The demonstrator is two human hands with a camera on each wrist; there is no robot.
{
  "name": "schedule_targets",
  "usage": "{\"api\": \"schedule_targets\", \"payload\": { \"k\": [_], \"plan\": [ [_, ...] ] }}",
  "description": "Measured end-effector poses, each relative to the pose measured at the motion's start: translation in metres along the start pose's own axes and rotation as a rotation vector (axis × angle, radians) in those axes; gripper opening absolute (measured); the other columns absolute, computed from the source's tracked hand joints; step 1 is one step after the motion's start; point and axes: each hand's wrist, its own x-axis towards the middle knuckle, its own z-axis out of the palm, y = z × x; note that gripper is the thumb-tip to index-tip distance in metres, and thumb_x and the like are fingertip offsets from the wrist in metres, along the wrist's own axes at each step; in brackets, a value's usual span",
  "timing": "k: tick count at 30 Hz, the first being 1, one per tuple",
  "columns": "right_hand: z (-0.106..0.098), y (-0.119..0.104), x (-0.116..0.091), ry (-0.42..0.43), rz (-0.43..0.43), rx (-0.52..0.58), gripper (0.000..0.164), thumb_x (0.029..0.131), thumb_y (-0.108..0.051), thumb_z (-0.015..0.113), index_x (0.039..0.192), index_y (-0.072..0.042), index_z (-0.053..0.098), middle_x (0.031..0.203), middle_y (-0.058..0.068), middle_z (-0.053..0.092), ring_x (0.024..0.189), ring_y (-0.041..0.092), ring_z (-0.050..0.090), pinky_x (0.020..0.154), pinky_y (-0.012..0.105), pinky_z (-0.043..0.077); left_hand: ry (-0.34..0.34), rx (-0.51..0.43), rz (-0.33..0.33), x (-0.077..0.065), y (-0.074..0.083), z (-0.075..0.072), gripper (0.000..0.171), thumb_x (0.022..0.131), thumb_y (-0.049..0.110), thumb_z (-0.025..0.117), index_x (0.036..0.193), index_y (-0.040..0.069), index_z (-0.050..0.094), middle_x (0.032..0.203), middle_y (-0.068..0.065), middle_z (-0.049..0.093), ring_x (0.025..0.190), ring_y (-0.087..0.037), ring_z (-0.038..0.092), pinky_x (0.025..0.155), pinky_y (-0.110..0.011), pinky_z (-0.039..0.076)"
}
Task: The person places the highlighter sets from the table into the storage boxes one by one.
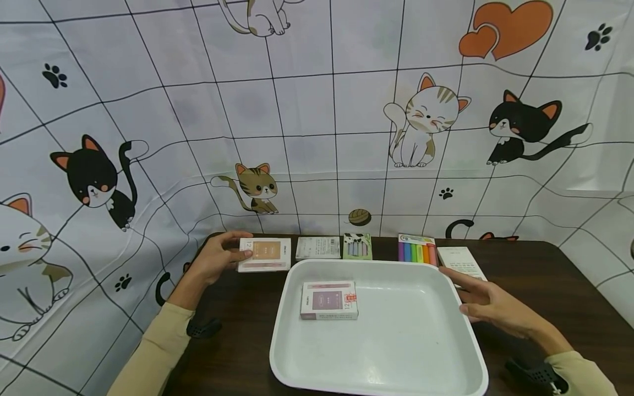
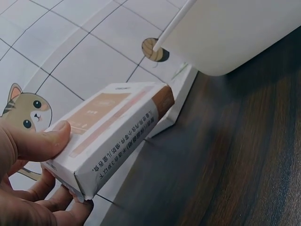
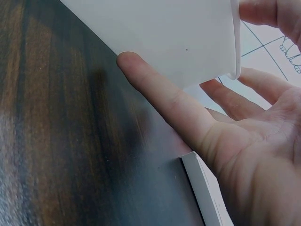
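Observation:
My left hand (image 1: 218,258) pinches a small white box with an orange-brown panel (image 1: 264,254), thumb on its top face and fingers beneath, as the left wrist view shows. The box is tilted there, its printed side facing the camera. A white tray (image 1: 396,352) stands in front of me, holding a white box with a purple panel (image 1: 327,300) in its upper left part. At the tray's right rim, my right hand (image 1: 495,302) rests with fingers extended. In the right wrist view the thumb (image 3: 160,94) lies along the tray's outer wall (image 3: 178,42).
Along the back edge of the dark wooden table (image 1: 228,330) lie a grey-white box (image 1: 318,248), a small green box with a cow pattern (image 1: 358,247), a pack of coloured sticks (image 1: 417,250) and a white box (image 1: 462,260). Behind hangs a cat-print cloth (image 1: 307,110).

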Motion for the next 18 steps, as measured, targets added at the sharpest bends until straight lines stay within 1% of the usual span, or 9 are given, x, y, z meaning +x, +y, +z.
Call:
{"api": "schedule_targets", "payload": {
  "k": [3, 7, 18],
  "plan": [
    [0.0000, 0.0005, 0.0004, 0.000, 0.003, 0.001, 0.075, 0.101, 0.013, 0.043, 0.164, -0.008, 0.009, 0.167, 0.006, 0.022, 0.141, 0.032, 0.040, 0.089, 0.062, 0.052, -0.005, -0.004, 0.011, -0.0011, 0.0006, 0.0006, 0.058, 0.088, 0.002, 0.080, 0.141, 0.001, 0.057, 0.133, -0.026, 0.048, 0.093, -0.032, 0.068, 0.072, -0.043, 0.061],
    [0.0001, 0.0005, 0.0003, 0.005, 0.003, -0.004, 0.076, 0.101, 0.013, 0.044, 0.165, -0.009, 0.009, 0.167, 0.005, 0.021, 0.142, 0.028, 0.040, 0.089, 0.061, 0.052, -0.020, -0.011, 0.020, -0.0016, 0.0009, 0.0006, 0.061, 0.088, 0.003, 0.081, 0.143, -0.001, 0.054, 0.136, -0.027, 0.045, 0.096, -0.031, 0.067, 0.073, -0.044, 0.060],
    [0.0008, -0.0008, 0.0004, -0.006, -0.012, 0.000, 0.075, 0.101, 0.014, 0.043, 0.164, -0.007, 0.008, 0.168, 0.006, 0.016, 0.143, 0.026, 0.038, 0.089, 0.062, 0.052, -0.010, -0.028, 0.009, -0.0026, 0.0072, 0.0014, 0.060, 0.089, 0.004, 0.080, 0.143, -0.001, 0.053, 0.136, -0.026, 0.043, 0.099, -0.030, 0.065, 0.072, -0.040, 0.060]
  ]
}}
